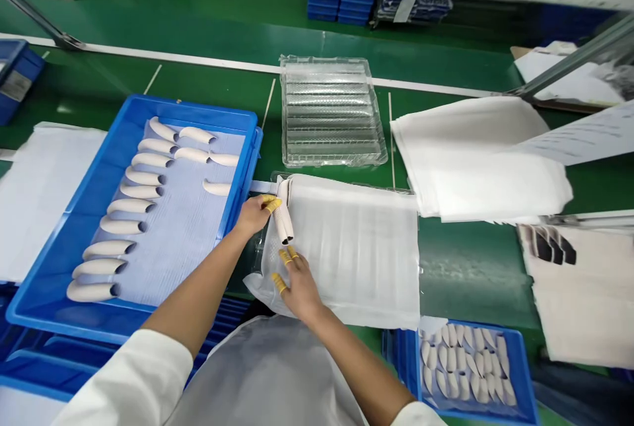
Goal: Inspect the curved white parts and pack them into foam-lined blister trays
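My left hand [256, 216], with yellow finger covers, has its thumb and fingers closed at the left side of the cream curved, hollow pieces [283, 214]. The pieces lie close together at the left end of a thin white sheet [351, 254], their dark ends toward me. Just below those ends, my right hand [298, 284] has its fingers apart over the sheet and holds nothing. Yellow covers are on some of its fingers too. Ridges show through the sheet, and clear plastic edges stick out under it.
Left stands a blue tray [193, 106] with several similar pieces on a pale liner. Behind the sheet lies a clear ribbed plastic tray [331, 112]. White sheets [480, 168] are stacked at right, near dark-ended pieces [547, 246]. A smaller blue tray [526, 366] holds cream pieces.
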The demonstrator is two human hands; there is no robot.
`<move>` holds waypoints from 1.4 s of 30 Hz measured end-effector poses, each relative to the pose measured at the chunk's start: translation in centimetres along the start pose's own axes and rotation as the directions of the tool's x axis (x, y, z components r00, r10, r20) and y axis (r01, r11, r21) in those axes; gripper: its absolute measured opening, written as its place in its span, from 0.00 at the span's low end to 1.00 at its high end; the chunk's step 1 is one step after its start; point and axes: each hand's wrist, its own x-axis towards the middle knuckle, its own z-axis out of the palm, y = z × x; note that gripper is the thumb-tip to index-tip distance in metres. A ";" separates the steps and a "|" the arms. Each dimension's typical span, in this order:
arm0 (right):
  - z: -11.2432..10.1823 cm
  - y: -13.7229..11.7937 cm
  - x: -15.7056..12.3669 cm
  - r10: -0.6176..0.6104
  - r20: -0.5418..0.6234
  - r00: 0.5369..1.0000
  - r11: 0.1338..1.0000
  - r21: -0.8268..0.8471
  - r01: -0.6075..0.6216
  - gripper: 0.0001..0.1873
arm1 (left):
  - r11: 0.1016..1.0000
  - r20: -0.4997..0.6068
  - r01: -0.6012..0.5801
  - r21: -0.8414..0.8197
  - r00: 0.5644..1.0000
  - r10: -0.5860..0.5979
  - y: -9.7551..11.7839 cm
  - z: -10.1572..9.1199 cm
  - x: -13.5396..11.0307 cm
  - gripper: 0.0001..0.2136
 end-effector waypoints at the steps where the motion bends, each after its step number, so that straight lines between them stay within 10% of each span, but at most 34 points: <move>1: 0.5 0.2 0.3 -0.004 0.043 0.999 0.998 -0.062 0.006 0.28 | 0.993 0.029 0.002 0.118 1.000 -0.006 0.0 0.1 1.1 0.07; 8: 3.3 -0.5 0.3 0.019 0.319 0.948 0.950 -0.300 0.082 0.33 | 0.721 0.183 -0.078 0.688 0.981 -0.068 0.2 2.7 3.3 0.10; 17: 3.2 -0.3 0.6 0.023 0.426 0.904 0.914 -0.375 0.153 0.40 | 0.497 0.209 -0.224 0.838 0.974 0.086 -1.7 3.6 1.2 0.11; 34: 3.7 0.6 0.7 0.023 0.454 0.891 0.924 -0.350 0.155 0.37 | 0.473 0.200 -0.280 0.835 0.957 0.213 -3.8 4.0 0.6 0.16; 42: 3.4 0.7 0.2 -0.041 0.400 0.916 0.941 -0.292 0.169 0.33 | 0.599 0.024 -0.182 0.780 0.965 0.261 -2.5 4.3 -0.4 0.14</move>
